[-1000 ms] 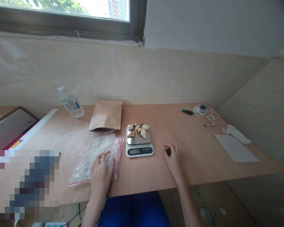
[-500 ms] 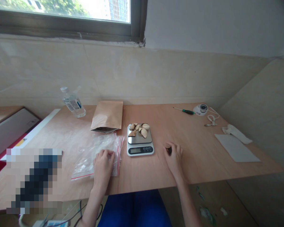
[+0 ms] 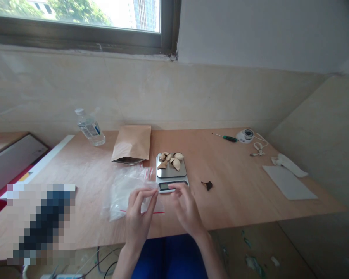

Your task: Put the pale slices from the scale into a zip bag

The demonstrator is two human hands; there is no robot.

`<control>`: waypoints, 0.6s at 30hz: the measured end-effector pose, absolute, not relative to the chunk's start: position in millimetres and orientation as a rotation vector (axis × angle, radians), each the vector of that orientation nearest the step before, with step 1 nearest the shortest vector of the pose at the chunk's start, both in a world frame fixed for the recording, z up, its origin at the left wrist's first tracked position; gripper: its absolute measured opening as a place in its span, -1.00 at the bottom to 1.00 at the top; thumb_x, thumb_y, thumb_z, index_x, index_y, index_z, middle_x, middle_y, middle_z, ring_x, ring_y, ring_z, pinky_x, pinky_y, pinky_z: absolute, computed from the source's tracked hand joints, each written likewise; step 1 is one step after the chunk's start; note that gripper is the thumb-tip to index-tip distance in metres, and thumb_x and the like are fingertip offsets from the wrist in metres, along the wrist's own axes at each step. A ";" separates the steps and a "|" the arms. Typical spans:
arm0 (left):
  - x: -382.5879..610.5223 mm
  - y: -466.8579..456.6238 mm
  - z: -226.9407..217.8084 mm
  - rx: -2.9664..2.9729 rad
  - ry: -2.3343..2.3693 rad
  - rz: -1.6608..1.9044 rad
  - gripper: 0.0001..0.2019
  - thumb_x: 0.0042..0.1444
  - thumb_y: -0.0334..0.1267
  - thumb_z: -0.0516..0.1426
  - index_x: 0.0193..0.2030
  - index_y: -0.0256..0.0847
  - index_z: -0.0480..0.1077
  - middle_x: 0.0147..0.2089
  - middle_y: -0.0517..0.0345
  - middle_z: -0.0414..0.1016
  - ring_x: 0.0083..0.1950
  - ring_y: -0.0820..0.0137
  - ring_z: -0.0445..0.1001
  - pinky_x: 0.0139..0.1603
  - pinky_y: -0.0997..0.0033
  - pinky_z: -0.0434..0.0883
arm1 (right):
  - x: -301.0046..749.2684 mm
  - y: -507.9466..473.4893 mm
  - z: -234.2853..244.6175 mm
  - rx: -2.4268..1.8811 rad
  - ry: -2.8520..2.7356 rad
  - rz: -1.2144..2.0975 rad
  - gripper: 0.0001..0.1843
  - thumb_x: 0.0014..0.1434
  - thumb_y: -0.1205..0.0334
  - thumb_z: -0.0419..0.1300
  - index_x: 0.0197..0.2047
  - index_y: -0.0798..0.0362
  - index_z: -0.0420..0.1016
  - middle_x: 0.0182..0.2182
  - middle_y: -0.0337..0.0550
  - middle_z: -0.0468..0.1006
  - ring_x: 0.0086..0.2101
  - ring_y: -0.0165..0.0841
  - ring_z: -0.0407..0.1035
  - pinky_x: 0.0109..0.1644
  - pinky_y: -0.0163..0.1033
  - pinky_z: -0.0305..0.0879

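Clear plastic bags [image 3: 118, 197] with red-striped edges spread over the wooden table [image 3: 238, 193], in front of the brown paper pouch [image 3: 133, 143] and left of the kitchen scale [image 3: 172, 179]. One bag's film reaches right, past the left hand [image 3: 137, 219] and close to the front of the scale.

Both forearms rise from the bottom edge and slant inward, bringing the two hands near each other at the table's front side. The left hand is raised above the bags, knuckles arched, its thumb and fingertips closed in a pinch on the film of one bag. The right hand [image 3: 187, 211] faces it, partly open: its index finger stretches leftward in front of the scale's display, the thumb stands a little apart, and the other fingers bend loosely. Whether its fingertips touch the film I cannot tell.

Pale dried pieces [image 3: 177, 164] sit on the scale's plate, and one small dark piece [image 3: 208, 186] lies on the table to the right.
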State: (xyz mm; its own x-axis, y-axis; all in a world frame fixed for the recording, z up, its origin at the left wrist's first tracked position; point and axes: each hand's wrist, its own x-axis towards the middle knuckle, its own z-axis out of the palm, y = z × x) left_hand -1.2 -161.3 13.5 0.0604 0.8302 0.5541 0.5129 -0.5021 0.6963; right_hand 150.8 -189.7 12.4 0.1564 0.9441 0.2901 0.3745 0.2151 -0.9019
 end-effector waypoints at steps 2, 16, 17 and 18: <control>5.4 -166.5 13.2 1.955 1.309 1.434 -0.92 0.12 -0.25 0.11 -0.26 -0.12 0.42 -0.25 0.15 0.42 -0.18 0.38 0.42 -0.17 0.37 0.39 | 133.4 -191.5 22.0 -1.239 -1.416 0.933 -0.64 0.17 0.13 0.11 0.04 -0.05 0.28 -0.07 -0.11 0.41 -0.11 -0.29 0.33 -0.03 -0.19 0.27; -7.8 -167.5 27.4 1.541 1.358 1.445 -0.81 0.17 -0.20 0.04 -0.12 -0.18 0.35 -0.25 0.12 0.45 -0.25 0.41 0.49 -0.24 0.40 0.47 | 113.6 -189.0 8.9 -1.138 -0.914 1.280 -0.69 0.06 -0.03 0.23 -0.30 0.06 0.47 -0.40 -0.19 0.55 -0.34 -0.32 0.46 -0.24 -0.25 0.38; -11.0 -170.4 24.7 1.668 1.302 1.400 -0.80 0.18 -0.23 0.02 -0.08 -0.16 0.34 -0.19 0.09 0.43 -0.21 0.40 0.49 -0.19 0.38 0.46 | 114.4 -187.1 9.1 -1.155 -0.881 1.256 -0.68 0.04 -0.03 0.25 -0.33 0.07 0.47 -0.45 -0.20 0.54 -0.40 -0.34 0.45 -0.30 -0.28 0.37; -14.3 -173.5 21.5 1.808 1.247 1.339 -0.78 0.18 -0.26 0.02 -0.04 -0.14 0.33 -0.13 0.07 0.41 -0.17 0.39 0.47 -0.15 0.36 0.46 | 115.3 -185.5 9.3 -1.164 -0.872 1.247 -0.68 0.03 -0.03 0.26 -0.36 0.08 0.47 -0.49 -0.21 0.53 -0.45 -0.37 0.43 -0.35 -0.30 0.35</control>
State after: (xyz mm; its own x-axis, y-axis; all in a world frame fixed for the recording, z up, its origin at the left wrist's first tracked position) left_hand -14.3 -173.5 21.5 0.0681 0.9084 0.4126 0.3468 -0.4093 0.8439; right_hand 115.3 -185.5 9.3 0.1560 0.9826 -0.1007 -0.2420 -0.0608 -0.9684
